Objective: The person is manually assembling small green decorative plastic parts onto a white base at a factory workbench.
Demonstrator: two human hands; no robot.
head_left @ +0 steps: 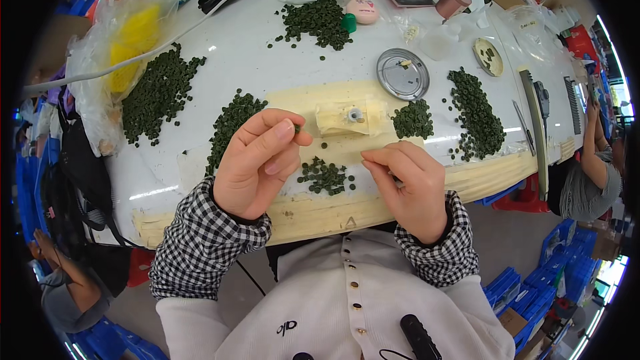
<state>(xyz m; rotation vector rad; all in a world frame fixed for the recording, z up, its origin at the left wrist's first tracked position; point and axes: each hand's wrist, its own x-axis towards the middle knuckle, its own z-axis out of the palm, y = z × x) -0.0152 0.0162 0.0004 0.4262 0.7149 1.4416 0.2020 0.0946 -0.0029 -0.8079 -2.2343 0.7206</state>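
Observation:
My left hand (261, 163) is raised over the near part of the table, pinching a small dark green disc (297, 129) between thumb and fingertip. To its right, my right hand (411, 185) has thumb and forefinger brought together. Whatever its fingertips may hold is too small to make out. Between and beyond the hands sits a block wrapped in pale yellow tape (330, 119), with a small whitish round fitting (354, 115) on top. A loose heap of dark green discs (325, 177) lies between my hands, and another small heap (413, 119) is right of the block.
Larger heaps of green discs lie left (160, 93), far (317, 21) and right (477, 117). A round metal tin lid (403, 75) is beyond the block. A white cable (133, 61) crosses the left side. Tweezers (524, 127) lie at right. Other people sit at both sides.

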